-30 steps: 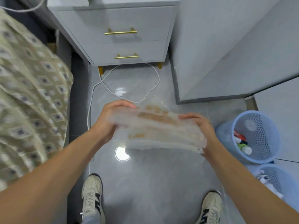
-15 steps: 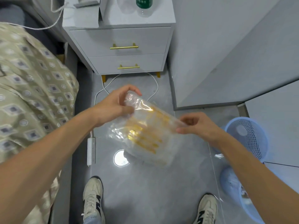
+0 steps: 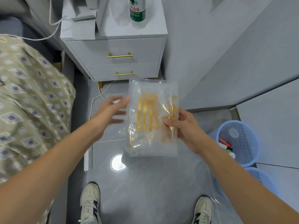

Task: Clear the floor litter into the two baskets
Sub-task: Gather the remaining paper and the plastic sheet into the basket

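A clear plastic bag [image 3: 152,120] with yellow-orange stripes hangs upright in front of me above the grey floor. My right hand [image 3: 182,126] pinches its right edge. Blurred and with fingers spread, my left hand [image 3: 111,112] sits just left of the bag, holding nothing. A blue mesh basket [image 3: 252,143] stands at the right with a red item and small bottles inside. A second blue basket [image 3: 265,177] sits below it, partly hidden by my right forearm.
A white two-drawer nightstand [image 3: 119,62] with gold handles stands ahead, a water bottle [image 3: 137,12] on top. A white cable [image 3: 100,94] and a power strip [image 3: 86,160] lie on the floor at left. A patterned bedspread [image 3: 29,102] fills the left. My shoes [image 3: 89,202] are below.
The bag has turned from flat between both hands to hanging upright. My left hand has let go of it and opened; my right hand has kept its hold on the right edge.
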